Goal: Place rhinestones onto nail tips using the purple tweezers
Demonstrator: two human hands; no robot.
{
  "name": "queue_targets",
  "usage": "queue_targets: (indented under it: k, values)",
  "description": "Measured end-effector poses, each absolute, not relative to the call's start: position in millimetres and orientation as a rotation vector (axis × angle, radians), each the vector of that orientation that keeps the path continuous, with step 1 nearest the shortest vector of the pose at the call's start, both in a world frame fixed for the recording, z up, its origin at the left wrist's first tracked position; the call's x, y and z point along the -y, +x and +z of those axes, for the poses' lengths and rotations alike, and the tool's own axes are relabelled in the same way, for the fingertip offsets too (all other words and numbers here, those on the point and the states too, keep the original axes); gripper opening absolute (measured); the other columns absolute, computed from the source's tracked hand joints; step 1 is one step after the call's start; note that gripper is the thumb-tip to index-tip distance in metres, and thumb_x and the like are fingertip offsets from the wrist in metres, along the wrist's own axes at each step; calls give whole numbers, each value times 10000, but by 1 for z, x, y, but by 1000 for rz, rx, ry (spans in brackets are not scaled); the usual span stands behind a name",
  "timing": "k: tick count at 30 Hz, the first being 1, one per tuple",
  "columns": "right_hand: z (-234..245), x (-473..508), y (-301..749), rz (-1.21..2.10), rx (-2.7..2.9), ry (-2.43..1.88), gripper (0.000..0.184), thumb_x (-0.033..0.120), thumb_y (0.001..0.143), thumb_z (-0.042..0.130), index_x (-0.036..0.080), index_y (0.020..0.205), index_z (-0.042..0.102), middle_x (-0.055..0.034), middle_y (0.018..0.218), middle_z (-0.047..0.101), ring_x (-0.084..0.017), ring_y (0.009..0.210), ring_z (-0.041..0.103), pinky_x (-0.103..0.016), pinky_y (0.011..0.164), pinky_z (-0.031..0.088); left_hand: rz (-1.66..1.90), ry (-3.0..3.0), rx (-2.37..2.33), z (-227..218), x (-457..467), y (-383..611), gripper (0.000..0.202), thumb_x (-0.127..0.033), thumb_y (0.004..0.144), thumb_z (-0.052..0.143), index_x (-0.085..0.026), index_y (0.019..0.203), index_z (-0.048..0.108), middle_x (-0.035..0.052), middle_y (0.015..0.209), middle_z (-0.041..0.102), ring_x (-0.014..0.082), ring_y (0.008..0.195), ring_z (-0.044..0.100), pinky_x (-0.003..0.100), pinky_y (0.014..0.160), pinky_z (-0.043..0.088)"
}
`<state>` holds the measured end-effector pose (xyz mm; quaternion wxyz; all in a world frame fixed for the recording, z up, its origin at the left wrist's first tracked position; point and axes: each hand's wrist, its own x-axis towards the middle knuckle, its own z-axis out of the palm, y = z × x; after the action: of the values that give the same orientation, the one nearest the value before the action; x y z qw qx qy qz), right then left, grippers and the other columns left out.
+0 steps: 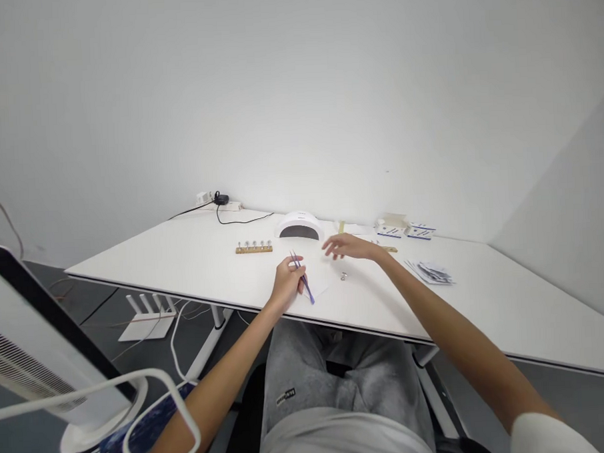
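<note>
My left hand [286, 284] is closed around a pair of blue-purple tweezers [306, 286], whose one end points down toward the table's front. Held above the table, my right hand [347, 245] has its fingers apart and nothing visible in them. A small shiny metallic item [343, 276], too small to name, lies below that hand. Behind both hands stands a white dome-shaped lamp [300, 218] with a dark opening facing me. To the left is a wooden strip [253, 249] bearing several small upright pieces. A pale sheet [321, 290] lies partly under my left hand.
A pile of flat packets [431, 273] lies right of my right forearm. Small white-and-blue boxes [405, 228] stand near the wall. A black adapter [221, 198] with its cable sits at the back left. Below the table's left side are a router [147, 325] and cables; a white tower appliance [42, 358] stands nearer.
</note>
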<state>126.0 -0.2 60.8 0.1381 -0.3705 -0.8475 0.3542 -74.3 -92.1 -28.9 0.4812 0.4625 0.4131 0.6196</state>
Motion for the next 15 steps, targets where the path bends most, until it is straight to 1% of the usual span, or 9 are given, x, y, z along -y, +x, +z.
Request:
queue_targets:
  k: [4, 6, 8, 11, 13, 15]
  values:
    - [41, 23, 197, 1145, 2439, -1224, 301, 218, 741, 612, 151, 1032, 646, -104, 990, 670, -171, 751, 626, -294, 661, 494, 1408, 1202, -1030, -25, 96, -74, 291, -264, 709, 598, -109, 955, 580, -40, 455, 524, 60, 296, 340, 196, 334, 213]
    - [29, 31, 214, 1143, 2408, -1179, 364, 258, 712, 670, 161, 1063, 657, -96, 1017, 652, -167, 796, 602, -293, 711, 481, 1372, 1213, -1059, -21, 99, -73, 267, -268, 702, 594, -103, 911, 601, -45, 435, 496, 52, 304, 317, 195, 342, 181]
    - [19, 36, 219, 1083, 2386, -1140, 424, 301, 685, 714, 175, 1087, 667, -84, 1026, 642, -149, 781, 562, -282, 718, 455, 1348, 1220, -1086, -18, 102, -71, 260, -274, 689, 596, -100, 881, 614, -54, 422, 465, 51, 319, 321, 192, 355, 167]
    - [8, 35, 208, 991, 2344, -1122, 458, 356, 656, 748, 182, 1075, 689, -73, 1002, 649, -130, 720, 497, -271, 678, 413, 1324, 1221, -1109, -14, 105, -69, 259, -277, 659, 613, -98, 846, 625, -61, 427, 440, 56, 364, 373, 184, 385, 191]
    - [3, 31, 196, 983, 2319, -1074, 453, 373, 644, 758, 181, 1051, 705, -69, 977, 665, -132, 716, 481, -269, 670, 393, 1319, 1225, -1117, -14, 105, -69, 262, -276, 646, 617, -98, 838, 629, -63, 432, 435, 59, 384, 390, 182, 399, 199]
    - [-2, 26, 185, 995, 2296, -1014, 404, 386, 649, 753, 168, 988, 728, -68, 932, 686, -139, 718, 486, -270, 667, 379, 1315, 1246, -1124, -16, 104, -69, 272, -277, 645, 612, -98, 849, 634, -65, 432, 434, 58, 386, 380, 184, 406, 196]
